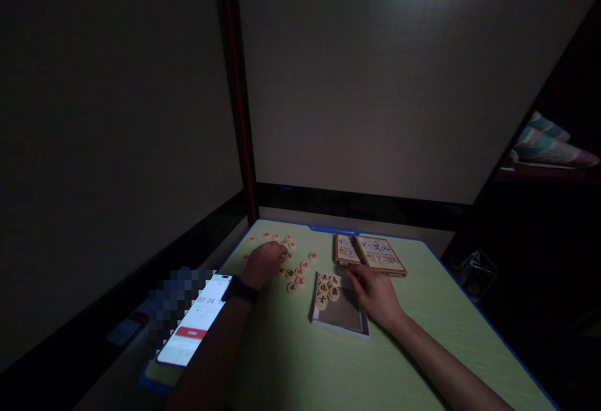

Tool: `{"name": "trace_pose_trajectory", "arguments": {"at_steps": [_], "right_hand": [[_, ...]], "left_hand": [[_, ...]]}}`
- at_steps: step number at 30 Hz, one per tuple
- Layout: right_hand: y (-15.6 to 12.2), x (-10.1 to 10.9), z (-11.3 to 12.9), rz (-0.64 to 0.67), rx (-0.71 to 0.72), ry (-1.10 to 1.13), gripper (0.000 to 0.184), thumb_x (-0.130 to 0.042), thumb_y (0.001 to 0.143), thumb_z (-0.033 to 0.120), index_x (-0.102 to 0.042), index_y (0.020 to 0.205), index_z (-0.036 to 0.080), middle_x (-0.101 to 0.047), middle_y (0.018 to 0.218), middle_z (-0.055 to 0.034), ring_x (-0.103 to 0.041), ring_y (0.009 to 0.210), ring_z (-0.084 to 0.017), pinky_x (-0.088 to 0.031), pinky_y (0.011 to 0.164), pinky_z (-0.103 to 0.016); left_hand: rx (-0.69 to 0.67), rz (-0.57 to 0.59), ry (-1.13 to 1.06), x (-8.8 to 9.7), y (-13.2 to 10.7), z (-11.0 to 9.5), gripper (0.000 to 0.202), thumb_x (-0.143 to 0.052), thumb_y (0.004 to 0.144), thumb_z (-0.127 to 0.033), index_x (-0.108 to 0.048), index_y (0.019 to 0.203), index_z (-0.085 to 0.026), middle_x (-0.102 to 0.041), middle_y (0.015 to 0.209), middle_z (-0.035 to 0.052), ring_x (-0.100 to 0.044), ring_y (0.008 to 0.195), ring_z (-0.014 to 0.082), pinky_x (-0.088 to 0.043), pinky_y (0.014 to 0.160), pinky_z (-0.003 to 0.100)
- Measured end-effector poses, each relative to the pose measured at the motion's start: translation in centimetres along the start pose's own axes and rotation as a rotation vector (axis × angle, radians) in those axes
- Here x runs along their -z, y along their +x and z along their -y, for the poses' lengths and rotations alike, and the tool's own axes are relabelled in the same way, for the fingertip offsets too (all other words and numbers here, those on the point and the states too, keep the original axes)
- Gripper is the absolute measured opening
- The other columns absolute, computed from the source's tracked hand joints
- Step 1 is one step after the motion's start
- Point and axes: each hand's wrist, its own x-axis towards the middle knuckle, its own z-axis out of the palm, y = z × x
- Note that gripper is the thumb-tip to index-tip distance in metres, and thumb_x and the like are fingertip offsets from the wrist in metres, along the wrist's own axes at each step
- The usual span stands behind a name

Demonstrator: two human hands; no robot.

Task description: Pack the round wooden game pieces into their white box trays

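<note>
My left hand (265, 264), wearing a dark wristband, reaches in among loose xiangqi pieces (299, 280) at the table's left. Its fingers are curled down beside a dark-lettered piece (288, 255); what they grip, if anything, is hidden. The loose pieces are round, some with red characters and some with dark ones. A shallow rectangular tray (342, 322) lies in front of me, with several dark-lettered pieces (323, 288) grouped in its left part. My right hand (375, 292) is at the tray's far right corner, thumb and fingers pinched together. I cannot make out anything between them.
Two printed boxes (381, 254) lie side by side behind the tray on the green table (413, 348) with its blue edge. A lit phone (195, 323) showing a timer rests at the left edge, by my left forearm. Walls stand close behind and left.
</note>
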Motion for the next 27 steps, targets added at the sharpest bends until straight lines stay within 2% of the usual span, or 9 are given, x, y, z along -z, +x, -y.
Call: {"name": "trace_pose_trajectory", "arguments": {"at_steps": [2, 4, 6, 9, 12, 16, 22, 24, 27], "right_hand": [[0.0, 0.0, 0.0, -0.001, -0.002, -0.006, 0.03, -0.041, 0.093, 0.032, -0.068, 0.092, 0.019, -0.075, 0.09, -0.0078, -0.07, 0.079, -0.023, -0.051, 0.072, -0.033], [0.0, 0.0, 0.0, -0.006, -0.015, -0.004, 0.031, -0.04, 0.094, 0.033, -0.068, 0.092, 0.019, -0.075, 0.088, -0.0076, -0.069, 0.078, -0.023, -0.05, 0.072, -0.033], [0.0, 0.1, 0.0, -0.012, -0.029, 0.009, 0.03, -0.04, 0.094, 0.033, -0.067, 0.092, 0.019, -0.074, 0.087, -0.007, -0.069, 0.077, -0.022, -0.05, 0.071, -0.032], [0.1, 0.2, 0.1, -0.014, -0.034, 0.029, 0.03, -0.04, 0.093, 0.033, -0.067, 0.092, 0.019, -0.074, 0.088, -0.0068, -0.069, 0.079, -0.023, -0.05, 0.072, -0.032], [0.1, 0.1, 0.0, -0.011, -0.04, 0.031, 0.029, -0.041, 0.093, 0.033, -0.067, 0.092, 0.019, -0.074, 0.088, -0.0069, -0.069, 0.079, -0.023, -0.05, 0.072, -0.033], [0.1, -0.1, -0.1, -0.017, -0.04, 0.034, 0.029, -0.042, 0.093, 0.033, -0.068, 0.092, 0.019, -0.074, 0.088, -0.0071, -0.069, 0.077, -0.023, -0.05, 0.071, -0.033], [0.1, -0.1, -0.2, -0.036, -0.023, 0.036, 0.028, -0.044, 0.092, 0.032, -0.068, 0.091, 0.019, -0.075, 0.087, -0.0064, -0.07, 0.077, -0.023, -0.051, 0.07, -0.032], [0.1, -0.1, -0.1, -0.065, -0.011, 0.05, 0.026, -0.044, 0.092, 0.031, -0.068, 0.091, 0.02, -0.075, 0.087, -0.0059, -0.07, 0.076, -0.022, -0.051, 0.07, -0.032], [0.0, 0.1, 0.4, -0.1, 0.044, 0.092, 0.025, -0.045, 0.094, 0.03, -0.068, 0.09, 0.019, -0.074, 0.085, -0.006, -0.069, 0.075, -0.02, -0.052, 0.069, -0.03]], "left_hand": [[0.028, 0.001, 0.002, 0.6, 0.0, -0.1, 0.027, -0.046, 0.088, -0.019, -0.073, 0.091, -0.02, -0.072, 0.099, 0.0071, -0.064, 0.095, 0.0207, -0.047, 0.085, 0.031], [0.053, 0.02, -0.006, 1.0, -0.1, 0.0, 0.021, -0.052, 0.085, -0.023, -0.074, 0.086, -0.021, -0.073, 0.094, 0.0056, -0.065, 0.091, 0.021, -0.047, 0.081, 0.03], [0.056, 0.07, -0.03, 1.1, -0.3, 0.3, 0.017, -0.063, 0.077, -0.028, -0.074, 0.088, -0.022, -0.073, 0.094, 0.0045, -0.065, 0.091, 0.0215, -0.047, 0.078, 0.029], [0.002, 0.133, -0.064, 0.8, -0.5, 0.8, 0.027, -0.071, 0.07, -0.03, -0.073, 0.096, -0.021, -0.072, 0.1, 0.0049, -0.065, 0.094, 0.0218, -0.047, 0.08, 0.029], [-0.05, 0.16, -0.042, 0.5, -0.7, 1.0, 0.017, -0.066, 0.072, -0.023, -0.071, 0.088, -0.019, -0.072, 0.095, 0.0055, -0.064, 0.093, 0.0213, -0.046, 0.082, 0.029], [-0.074, 0.172, -0.067, 0.3, -0.7, 1.1, 0.007, -0.061, 0.074, -0.018, -0.067, 0.077, -0.019, -0.07, 0.087, 0.0044, -0.062, 0.088, 0.0199, -0.044, 0.076, 0.028], [-0.041, 0.146, -0.114, 0.5, -0.6, 1.3, 0.005, -0.058, 0.076, -0.02, -0.063, 0.075, -0.017, -0.068, 0.082, 0.0042, -0.061, 0.082, 0.019, -0.043, 0.072, 0.028], [-0.036, 0.116, -0.183, 0.9, -0.5, 0.8, 0.009, -0.057, 0.078, -0.022, -0.064, 0.08, -0.017, -0.068, 0.083, 0.0046, -0.061, 0.082, 0.0188, -0.044, 0.072, 0.028], [-0.069, 0.129, -0.413, 1.3, -0.4, -0.7, 0.014, -0.062, 0.076, -0.025, -0.066, 0.086, -0.016, -0.071, 0.085, 0.0037, -0.064, 0.08, 0.0174, -0.047, 0.07, 0.027]]}}
